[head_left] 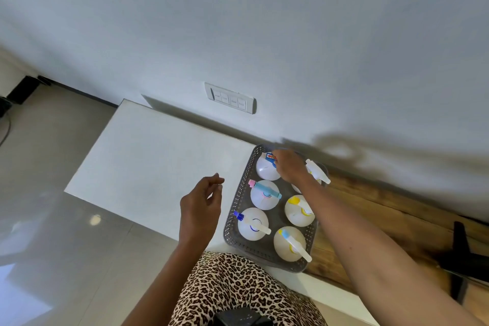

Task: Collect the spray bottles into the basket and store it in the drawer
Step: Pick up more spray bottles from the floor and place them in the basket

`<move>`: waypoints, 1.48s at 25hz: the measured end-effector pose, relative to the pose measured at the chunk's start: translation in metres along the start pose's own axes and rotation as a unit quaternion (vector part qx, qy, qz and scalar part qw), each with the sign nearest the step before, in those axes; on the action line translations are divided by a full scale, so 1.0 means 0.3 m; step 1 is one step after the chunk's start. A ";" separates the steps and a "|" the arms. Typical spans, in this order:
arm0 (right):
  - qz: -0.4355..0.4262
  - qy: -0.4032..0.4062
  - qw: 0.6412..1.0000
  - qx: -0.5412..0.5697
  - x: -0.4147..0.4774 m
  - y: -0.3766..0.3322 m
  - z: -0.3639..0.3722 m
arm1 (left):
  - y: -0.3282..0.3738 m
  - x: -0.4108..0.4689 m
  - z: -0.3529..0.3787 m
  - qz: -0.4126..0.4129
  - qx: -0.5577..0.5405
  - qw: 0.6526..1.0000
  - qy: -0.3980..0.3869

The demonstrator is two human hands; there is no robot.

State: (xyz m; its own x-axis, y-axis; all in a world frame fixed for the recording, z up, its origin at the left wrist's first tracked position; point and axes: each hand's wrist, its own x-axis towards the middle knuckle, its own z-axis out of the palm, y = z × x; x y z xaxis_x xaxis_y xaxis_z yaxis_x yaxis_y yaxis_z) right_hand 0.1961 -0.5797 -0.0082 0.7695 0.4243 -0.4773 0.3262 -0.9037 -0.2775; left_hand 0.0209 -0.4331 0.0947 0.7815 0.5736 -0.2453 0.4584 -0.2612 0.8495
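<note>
A grey perforated basket (pixel 236 209) stands on the white cabinet top (pixel 158 156), close to the wall. Inside it several white spray bottles stand upright, among them one with a blue-and-pink head (pixel 264 194), one with a dark blue nozzle (pixel 252 223) and one with a yellow head (pixel 299 210). My right hand (pixel 289 167) reaches into the far end of the basket and grips the red-and-blue head of the far-left bottle (pixel 266 169). My left hand (pixel 202 205) hovers just left of the basket, its fingers loosely curled and holding nothing.
A wall switch plate (pixel 229 98) sits above the cabinet. A wooden surface (pixel 383 219) adjoins the basket on the right, with a dark object (pixel 465 259) on it. Glossy floor tiles (pixel 53 206) lie to the left. Leopard-print clothing (pixel 238 291) fills the bottom.
</note>
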 end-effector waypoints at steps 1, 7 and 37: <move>0.000 0.001 1.000 0.002 0.002 0.005 0.012 | -0.003 0.003 -0.002 -0.002 -0.001 1.000 0.000; 0.008 0.031 0.999 0.016 -0.010 0.025 0.040 | -0.004 0.029 -0.003 -0.005 0.003 1.000 -0.010; 0.606 0.448 0.321 0.573 -0.524 -0.250 0.530 | 0.091 0.717 0.523 0.197 0.310 0.813 -0.451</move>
State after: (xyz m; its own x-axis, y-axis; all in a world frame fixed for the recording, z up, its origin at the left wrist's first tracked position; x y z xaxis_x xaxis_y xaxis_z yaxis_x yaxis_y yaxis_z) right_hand -0.0366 -0.5695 -0.0450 -0.0349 -0.8502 -0.5254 -0.5324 0.4607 -0.7101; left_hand 0.2679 -0.4388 -0.0082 0.7839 -0.3793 -0.4915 0.0039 -0.7887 0.6148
